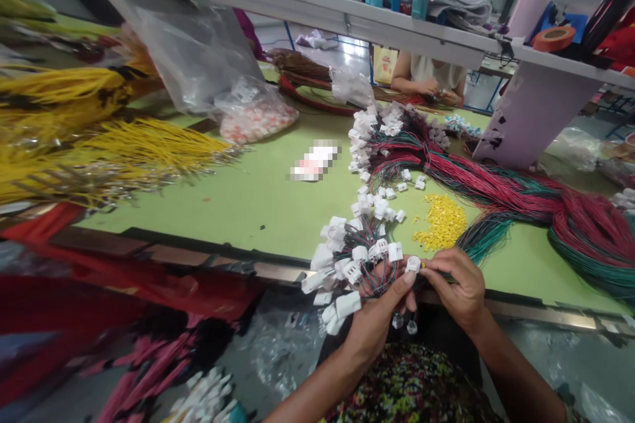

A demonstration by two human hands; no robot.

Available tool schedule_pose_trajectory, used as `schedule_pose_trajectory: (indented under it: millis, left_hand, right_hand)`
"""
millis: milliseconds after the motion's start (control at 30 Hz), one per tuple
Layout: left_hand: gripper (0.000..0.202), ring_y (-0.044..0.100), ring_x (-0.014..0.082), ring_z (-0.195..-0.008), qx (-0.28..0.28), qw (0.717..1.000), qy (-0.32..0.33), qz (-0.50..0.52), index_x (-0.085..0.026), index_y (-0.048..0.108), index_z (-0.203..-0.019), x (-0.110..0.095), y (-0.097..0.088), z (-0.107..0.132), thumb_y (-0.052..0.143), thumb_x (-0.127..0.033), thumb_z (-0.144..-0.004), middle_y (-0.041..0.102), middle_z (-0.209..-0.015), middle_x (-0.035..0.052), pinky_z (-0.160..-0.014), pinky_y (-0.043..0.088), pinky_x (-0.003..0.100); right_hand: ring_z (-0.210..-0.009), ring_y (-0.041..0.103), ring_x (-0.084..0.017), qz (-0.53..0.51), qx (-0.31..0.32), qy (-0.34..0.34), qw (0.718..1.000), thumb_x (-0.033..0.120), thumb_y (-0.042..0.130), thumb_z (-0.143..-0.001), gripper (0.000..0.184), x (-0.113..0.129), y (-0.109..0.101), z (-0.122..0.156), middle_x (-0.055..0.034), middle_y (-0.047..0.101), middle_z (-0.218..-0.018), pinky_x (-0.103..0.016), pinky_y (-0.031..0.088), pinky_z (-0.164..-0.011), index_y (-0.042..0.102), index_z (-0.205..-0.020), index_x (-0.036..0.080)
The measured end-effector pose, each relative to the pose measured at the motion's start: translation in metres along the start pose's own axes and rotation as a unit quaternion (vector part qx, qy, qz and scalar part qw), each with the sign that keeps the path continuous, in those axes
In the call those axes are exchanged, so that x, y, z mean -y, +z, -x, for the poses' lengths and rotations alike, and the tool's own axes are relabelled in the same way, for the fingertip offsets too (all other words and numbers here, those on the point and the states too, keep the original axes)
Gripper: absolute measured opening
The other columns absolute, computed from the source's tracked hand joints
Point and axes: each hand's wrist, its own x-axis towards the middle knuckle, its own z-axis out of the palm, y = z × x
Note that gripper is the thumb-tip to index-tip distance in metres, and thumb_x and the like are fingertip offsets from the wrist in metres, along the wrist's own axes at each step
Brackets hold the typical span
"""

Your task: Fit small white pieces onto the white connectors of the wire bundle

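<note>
My left hand (378, 312) is closed around a bunch of thin wires ending in white plastic connectors (347, 264), held just over the near edge of the green table (258, 198). Its thumb and forefinger pinch one white connector (413, 264). My right hand (455, 287) is closed in a pinch on the wires going into that connector, touching the left hand. A small heap of yellow pieces (441, 221) lies on the table right behind my hands. Long red and green wire bundles (496, 188) run away to the right.
Yellow wire bundles (114, 145) lie at the left, with a clear bag of small parts (255, 115) behind them. A pile of white connectors (377, 129) lies mid-table. A shelf (347, 10) hangs overhead on a post (526, 112). Another person's hands (436, 89) work across the table.
</note>
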Motion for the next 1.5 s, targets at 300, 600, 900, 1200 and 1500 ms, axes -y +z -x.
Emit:
schedule_pose_trajectory:
  millis: [300,600,900,1200,1500]
  left_hand:
    - [0.04,0.046,0.0109,-0.044,-0.01,0.999,-0.028,0.017,-0.018,0.074,-0.098,-0.007,0.002,-0.002,0.082,-0.049,-0.074,0.056,-0.046,-0.0063,-0.053,0.037,0.025]
    - [0.039,0.049,0.0122,-0.047,-0.005,1.0,-0.005,-0.016,-0.017,0.074,-0.098,-0.002,-0.001,-0.002,0.078,-0.05,-0.078,0.06,-0.05,-0.0033,-0.05,0.034,0.025]
    - [0.033,0.045,0.0108,-0.042,-0.002,0.999,-0.038,0.022,-0.021,0.074,-0.093,-0.009,0.001,-0.005,0.081,-0.047,-0.074,0.057,-0.046,-0.0059,-0.05,0.034,0.026]
    - [0.037,0.047,0.0093,-0.042,0.015,1.0,-0.019,0.0,-0.018,0.074,-0.096,-0.004,-0.003,-0.004,0.082,-0.047,-0.075,0.059,-0.05,-0.0052,-0.051,0.04,0.024]
    - [0.039,0.072,0.0211,-0.071,-0.013,0.997,0.039,-0.064,-0.015,0.075,-0.1,0.015,-0.003,0.0,0.083,-0.045,-0.075,0.078,-0.086,0.0087,-0.067,0.061,0.032]
  right_hand:
    - [-0.075,0.062,-0.02,0.097,0.087,-0.091,0.987,0.015,0.062,-0.096,0.013,-0.002,-0.011,-0.008,-0.0059,0.071,-0.085,-0.035,0.047,-0.068,0.068,-0.104,0.023]
    - [-0.079,0.064,-0.021,0.066,0.087,-0.01,0.994,0.019,0.063,-0.097,0.008,0.002,-0.012,-0.008,-0.0052,0.07,-0.084,-0.036,0.051,-0.072,0.068,-0.1,0.024]
    - [-0.076,0.063,-0.018,0.017,0.133,-0.087,0.987,0.018,0.061,-0.098,0.016,0.001,-0.021,-0.017,-0.0052,0.069,-0.085,-0.031,0.054,-0.066,0.071,-0.109,0.025]
    - [-0.077,0.064,-0.019,-0.021,0.131,-0.038,0.99,0.018,0.065,-0.096,0.013,0.0,-0.023,-0.018,-0.0057,0.07,-0.084,-0.032,0.054,-0.069,0.075,-0.101,0.023]
    - [-0.081,0.068,-0.016,-0.138,0.072,0.138,0.978,0.016,0.067,-0.094,0.012,0.02,-0.02,-0.01,-0.0035,0.07,-0.086,-0.026,0.056,-0.074,0.077,-0.095,0.022]
